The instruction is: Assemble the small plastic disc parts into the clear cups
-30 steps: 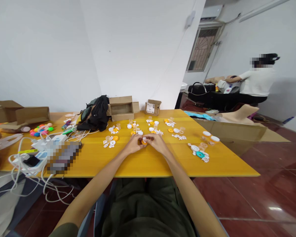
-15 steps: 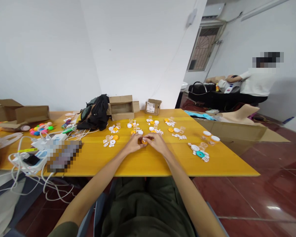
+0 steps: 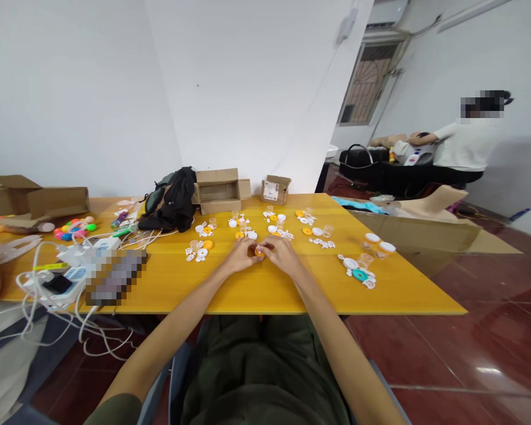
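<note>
Between my two hands, low over the middle of the table [image 3: 248, 292], is a small round orange plastic part [image 3: 259, 252]. My left hand [image 3: 242, 255] grips it from the left, fingers curled around its side. My right hand [image 3: 278, 251] closes on it from the right, thumb and fingertips at its top. The fingers cover much of the part. Just beyond my hands lie a white round cap [image 3: 252, 235] and an orange ring [image 3: 239, 235]. To the left sits a group with a clear cup [image 3: 194, 244], an orange ring [image 3: 207, 244] and a white disc [image 3: 202, 252].
Several similar groups of small parts spread across the table, one with a teal ring [image 3: 360, 275]. Two white-lidded jars [image 3: 386, 249] stand at the right edge. Cardboard boxes [image 3: 219, 192], a black backpack [image 3: 170, 203] and a cabled power strip [image 3: 82, 271] lie behind and left. Another person [image 3: 462, 144] sits far right.
Both hands stay around the orange part in nearly the same place. My right fingers have shifted slightly over its top. The whole view has moved a little.
</note>
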{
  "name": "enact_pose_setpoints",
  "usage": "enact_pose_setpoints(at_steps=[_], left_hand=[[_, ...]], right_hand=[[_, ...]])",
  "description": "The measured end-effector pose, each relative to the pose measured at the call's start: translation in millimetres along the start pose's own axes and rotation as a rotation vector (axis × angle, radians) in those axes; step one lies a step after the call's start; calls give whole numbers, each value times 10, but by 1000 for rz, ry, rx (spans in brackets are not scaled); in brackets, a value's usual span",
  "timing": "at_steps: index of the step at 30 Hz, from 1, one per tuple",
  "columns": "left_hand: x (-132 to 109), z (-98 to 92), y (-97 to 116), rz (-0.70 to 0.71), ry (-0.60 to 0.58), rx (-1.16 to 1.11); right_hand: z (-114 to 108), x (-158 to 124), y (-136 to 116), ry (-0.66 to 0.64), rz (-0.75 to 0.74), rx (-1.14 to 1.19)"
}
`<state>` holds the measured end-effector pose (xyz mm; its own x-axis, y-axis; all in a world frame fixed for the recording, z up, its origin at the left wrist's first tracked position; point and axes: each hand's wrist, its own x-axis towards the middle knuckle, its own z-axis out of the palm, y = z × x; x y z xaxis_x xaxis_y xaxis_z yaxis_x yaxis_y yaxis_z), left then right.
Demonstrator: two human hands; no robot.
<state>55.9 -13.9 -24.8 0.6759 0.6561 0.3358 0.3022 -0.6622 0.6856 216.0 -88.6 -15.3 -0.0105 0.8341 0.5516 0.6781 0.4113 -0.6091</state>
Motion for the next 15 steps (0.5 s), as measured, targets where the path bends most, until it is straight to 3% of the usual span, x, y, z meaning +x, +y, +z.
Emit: enact_pose_setpoints(at_steps=[15], left_hand=[[5, 14, -35, 25, 7, -19]], right_hand=[[16, -16, -3, -7, 40, -21]])
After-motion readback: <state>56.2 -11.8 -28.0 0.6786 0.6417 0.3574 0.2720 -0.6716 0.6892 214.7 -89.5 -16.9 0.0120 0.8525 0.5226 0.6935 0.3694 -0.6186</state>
